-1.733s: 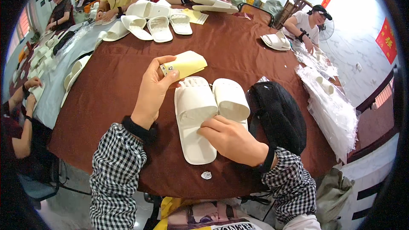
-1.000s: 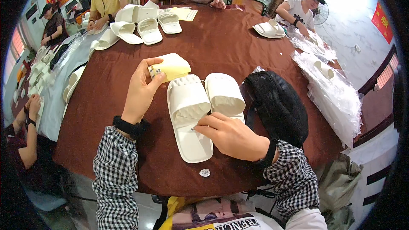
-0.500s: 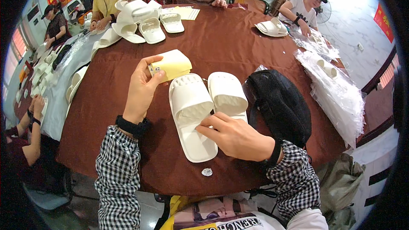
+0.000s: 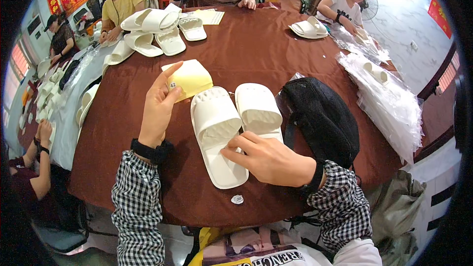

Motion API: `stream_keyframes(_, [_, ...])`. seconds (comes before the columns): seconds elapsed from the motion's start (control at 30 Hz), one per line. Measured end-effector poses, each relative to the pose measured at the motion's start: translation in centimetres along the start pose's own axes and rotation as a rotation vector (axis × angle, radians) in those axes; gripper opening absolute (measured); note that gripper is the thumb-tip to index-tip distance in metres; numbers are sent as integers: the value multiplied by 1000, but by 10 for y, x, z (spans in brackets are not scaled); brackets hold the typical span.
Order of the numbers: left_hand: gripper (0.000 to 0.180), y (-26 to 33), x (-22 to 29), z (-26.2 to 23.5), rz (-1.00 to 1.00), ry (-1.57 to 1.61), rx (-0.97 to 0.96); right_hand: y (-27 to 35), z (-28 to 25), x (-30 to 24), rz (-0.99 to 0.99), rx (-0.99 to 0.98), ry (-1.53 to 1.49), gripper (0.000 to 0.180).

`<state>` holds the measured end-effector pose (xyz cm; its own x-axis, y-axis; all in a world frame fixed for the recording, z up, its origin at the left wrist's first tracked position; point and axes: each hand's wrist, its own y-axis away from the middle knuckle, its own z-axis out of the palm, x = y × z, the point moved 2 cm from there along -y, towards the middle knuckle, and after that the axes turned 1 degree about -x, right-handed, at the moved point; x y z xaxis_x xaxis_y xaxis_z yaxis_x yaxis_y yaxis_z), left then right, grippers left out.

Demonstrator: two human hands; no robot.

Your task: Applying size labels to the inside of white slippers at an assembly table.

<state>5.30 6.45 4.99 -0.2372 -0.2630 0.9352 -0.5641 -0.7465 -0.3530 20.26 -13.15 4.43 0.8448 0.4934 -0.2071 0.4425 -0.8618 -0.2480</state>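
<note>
white slippers (image 4: 214, 114), two, beside perhaps one yellow sheet (image 4: 195, 80)

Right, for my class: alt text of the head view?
A person's left hand holds curled yellow paper, while the right hand is at the insole of the left of two white slippers on a brown-covered table; a black mesh bag lies beside them.
</note>
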Motion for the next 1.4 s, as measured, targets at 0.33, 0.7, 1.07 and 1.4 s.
stream_keyframes(0.33, [46, 2, 0, 0, -12, -65, -44, -2, 0, 1, -32, 9, 8, 47])
stream_keyframes(0.7, [38, 2, -3, 2, -112, -32, -88, 3, -6, 2, -22, -20, -32, 43])
stream_keyframes(1.07, [38, 16, 19, 28, -73, 245, -23, -5, -15, 24, 75, 291, -361, 18])
stream_keyframes(1.4, [39, 29, 69, 115, 88, 540, -36, -12, -10, -4, 87, -66, -908, 59])
